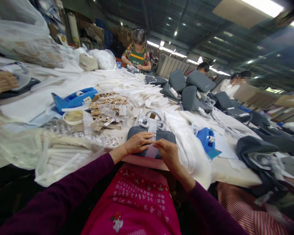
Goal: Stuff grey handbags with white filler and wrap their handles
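Note:
A dark grey bag [134, 131] lies in front of me at the table's edge. A translucent white strip [151, 151] runs over its middle and down its front. My left hand [139, 142] rests on the bag's top, its fingers stretched out flat towards the strip. With its fingers pinched together, my right hand [167, 150] holds the strip's edge just right of the left fingertips. Behind the strip, the bag's handle [156, 114] stands up between clear-wrapped parts.
Left are a blue tape dispenser [74, 98], a tape roll [73, 117] and a heap of tags [107, 109]. Another blue dispenser [206, 140] stands right, beyond white foam sheets [186, 143]. Grey bags [189, 96] are piled behind. Another person's hand [2, 81] is far left; a co-worker [138, 55] stands opposite.

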`<state>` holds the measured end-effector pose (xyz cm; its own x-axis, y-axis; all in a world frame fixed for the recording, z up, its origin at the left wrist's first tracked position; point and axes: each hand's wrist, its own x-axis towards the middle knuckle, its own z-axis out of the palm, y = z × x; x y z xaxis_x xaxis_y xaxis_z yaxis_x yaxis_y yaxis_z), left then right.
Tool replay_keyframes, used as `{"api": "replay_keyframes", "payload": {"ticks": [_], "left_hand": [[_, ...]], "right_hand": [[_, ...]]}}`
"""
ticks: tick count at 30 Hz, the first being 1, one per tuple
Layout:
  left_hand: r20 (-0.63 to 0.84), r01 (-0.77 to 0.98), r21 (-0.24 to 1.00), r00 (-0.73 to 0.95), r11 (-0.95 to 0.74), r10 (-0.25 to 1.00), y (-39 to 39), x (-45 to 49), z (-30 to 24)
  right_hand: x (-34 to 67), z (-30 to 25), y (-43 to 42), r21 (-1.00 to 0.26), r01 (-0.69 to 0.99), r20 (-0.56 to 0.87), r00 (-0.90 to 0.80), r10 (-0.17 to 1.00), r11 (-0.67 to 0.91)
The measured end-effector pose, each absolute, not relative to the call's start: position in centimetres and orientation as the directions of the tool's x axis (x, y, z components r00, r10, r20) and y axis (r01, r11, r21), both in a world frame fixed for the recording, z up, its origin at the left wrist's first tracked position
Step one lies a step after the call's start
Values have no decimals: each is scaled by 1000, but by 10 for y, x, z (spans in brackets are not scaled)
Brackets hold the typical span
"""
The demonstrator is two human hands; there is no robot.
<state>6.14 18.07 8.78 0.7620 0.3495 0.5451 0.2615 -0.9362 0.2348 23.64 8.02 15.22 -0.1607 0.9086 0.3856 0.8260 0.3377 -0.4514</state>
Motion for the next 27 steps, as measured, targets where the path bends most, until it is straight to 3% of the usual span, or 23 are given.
{"api": "replay_keyframes", "payload": {"ticks": [4, 10, 15, 27], "left_hand": [[552, 248, 303, 742, -920, 382, 166, 56, 89], [503, 335, 461, 664, -821, 553, 155, 55, 95], [494, 356, 449, 666, -820, 559, 156, 58, 94], [485, 361, 410, 691, -838, 536, 155, 60, 97]], "right_hand": [[236, 150, 123, -422, 879, 312, -87, 946, 220], [235, 140, 137, -303, 939, 255, -84, 963, 162], [235, 138, 139, -193, 971, 232, -97, 968, 144], [229, 145, 147, -110, 986, 133, -108, 985, 123]]}}
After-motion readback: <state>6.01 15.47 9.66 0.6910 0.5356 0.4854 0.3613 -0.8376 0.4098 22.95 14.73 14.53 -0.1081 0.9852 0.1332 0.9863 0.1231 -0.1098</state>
